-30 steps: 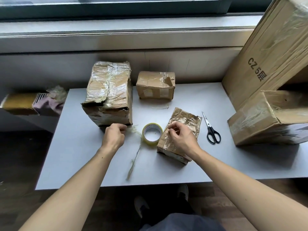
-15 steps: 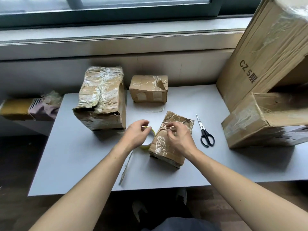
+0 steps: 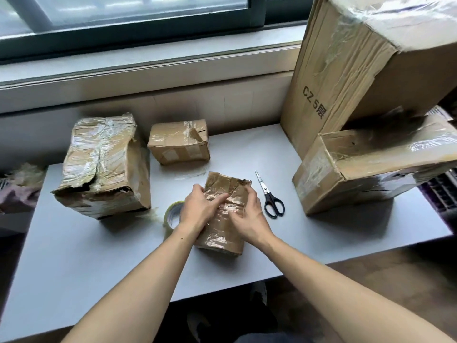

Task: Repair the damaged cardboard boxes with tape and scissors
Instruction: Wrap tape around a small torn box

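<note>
The pale grey desk [image 3: 74, 263] stands under the window sill, and its widest bare stretch lies along the near edge and toward the near left corner. At the far right a tall cardboard carton [image 3: 351, 78] printed "CZ 5" leans over the desk's back corner, its creased face partly sheathed in clear film. Below it a brown box [image 3: 358, 174] lies on its side, its open, frayed end facing left and its far end reaching past the desk's right edge. On the left sits a crumpled box [image 3: 103, 167], heavily wrapped in wrinkled clear tape, its front top edge torn and sagging. Behind the middle, close to the wall, a small box [image 3: 179, 142] shows a ripped flap at its top right corner. The box being worked on [image 3: 223, 219] lies near the desk's centre, dented, with a ragged far edge and shiny tape across its top. The left hand [image 3: 197, 209] rests over its left side with fingers curled against the taped surface, while the right hand [image 3: 247, 216] grasps its right side, fingers bent onto the top. Black-handled scissors [image 3: 270, 196] lie just right of that box, blades closed and pointing away. A roll of clear tape [image 3: 173, 214] lies flat just beside the left wrist, partly hidden by it.
</note>
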`<action>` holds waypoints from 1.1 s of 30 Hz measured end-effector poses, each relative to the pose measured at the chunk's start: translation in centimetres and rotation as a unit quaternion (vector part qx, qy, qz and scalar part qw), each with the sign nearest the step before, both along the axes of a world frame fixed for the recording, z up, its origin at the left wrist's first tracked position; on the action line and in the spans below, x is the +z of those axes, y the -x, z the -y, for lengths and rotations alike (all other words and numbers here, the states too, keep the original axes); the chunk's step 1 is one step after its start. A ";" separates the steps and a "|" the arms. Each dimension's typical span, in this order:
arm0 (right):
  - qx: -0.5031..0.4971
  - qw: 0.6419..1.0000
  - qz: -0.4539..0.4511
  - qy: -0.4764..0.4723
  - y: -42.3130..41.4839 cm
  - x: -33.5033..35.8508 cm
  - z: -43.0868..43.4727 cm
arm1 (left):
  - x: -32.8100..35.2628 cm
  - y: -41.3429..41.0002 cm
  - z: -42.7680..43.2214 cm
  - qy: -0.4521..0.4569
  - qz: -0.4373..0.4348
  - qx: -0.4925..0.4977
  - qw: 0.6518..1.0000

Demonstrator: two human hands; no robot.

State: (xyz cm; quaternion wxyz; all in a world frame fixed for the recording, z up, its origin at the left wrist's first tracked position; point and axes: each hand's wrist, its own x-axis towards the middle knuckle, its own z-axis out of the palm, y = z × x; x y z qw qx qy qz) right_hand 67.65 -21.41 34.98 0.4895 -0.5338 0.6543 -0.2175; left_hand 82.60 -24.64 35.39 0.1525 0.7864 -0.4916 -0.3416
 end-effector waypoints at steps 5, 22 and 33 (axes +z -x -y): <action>-0.068 0.994 0.063 0.050 0.4 1.1 0.8 | 1.8 0.5 0.6 0.051 0.063 0.031 0.996; -0.091 0.960 0.265 0.012 2.5 4.1 5.8 | 9.8 1.4 1.5 0.168 -0.124 -0.025 0.978; -0.037 0.969 0.241 0.042 1.1 3.7 6.9 | 9.5 2.3 -0.4 0.102 -0.318 0.126 0.934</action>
